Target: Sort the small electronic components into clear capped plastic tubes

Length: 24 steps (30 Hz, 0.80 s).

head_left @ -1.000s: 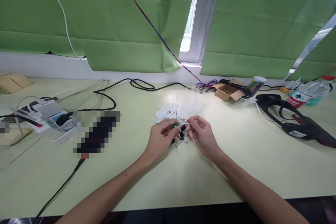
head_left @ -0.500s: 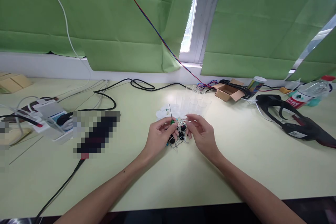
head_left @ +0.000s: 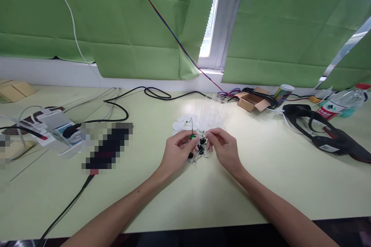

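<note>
Over the middle of the table, my left hand (head_left: pixel 177 151) pinches a small green electronic part (head_left: pixel 192 136). From it a thin dark wire lead (head_left: pixel 191 125) rises, bent over at its top. My right hand (head_left: pixel 226 149) is closed just to the right, its thumb and forefinger together on a thin pale wire that reaches towards the green part. Below and between the hands lies a pile of small black round parts with metal leads (head_left: pixel 200 149). My fingers hide some of that pile.
Beyond my hands are white discs (head_left: pixel 180 125) and clear plastic cups (head_left: pixel 213 115). A small cardboard box (head_left: pixel 249 104), a can (head_left: pixel 281 94), a black headset (head_left: pixel 324 141) and a bottle (head_left: pixel 337 104) stand right. Left are a blurred dark object (head_left: pixel 110 148), a power strip (head_left: pixel 62 129) and cables.
My left hand has turned slightly, moving the green part and its upright lead a little right. My right fingers have come closer together, with a thin wire showing between the hands.
</note>
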{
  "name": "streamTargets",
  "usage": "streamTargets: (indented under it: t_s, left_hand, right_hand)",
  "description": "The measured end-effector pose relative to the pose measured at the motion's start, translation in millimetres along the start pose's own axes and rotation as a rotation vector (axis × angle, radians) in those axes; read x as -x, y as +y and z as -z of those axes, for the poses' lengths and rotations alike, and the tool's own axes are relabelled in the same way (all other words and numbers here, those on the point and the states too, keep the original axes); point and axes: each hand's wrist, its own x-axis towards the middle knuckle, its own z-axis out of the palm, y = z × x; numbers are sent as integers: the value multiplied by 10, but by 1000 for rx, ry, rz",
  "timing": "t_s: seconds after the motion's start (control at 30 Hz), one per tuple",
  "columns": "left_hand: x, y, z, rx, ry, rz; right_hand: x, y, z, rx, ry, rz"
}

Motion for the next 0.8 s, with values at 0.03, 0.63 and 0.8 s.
streamTargets:
  t_s: [0.03, 0.63, 0.8]
  left_hand:
    - [0, 2, -2, -2, 3, -7]
    - [-13, 6, -6, -27, 16, -15]
    - [-42, 28, 15, 60, -1, 58]
  right_hand:
    - [-1, -1, -2, 0, 0, -4]
    - [-22, -17, -9, -167, -67, -181]
    - [-29, -33, -17, -182, -59, -119]
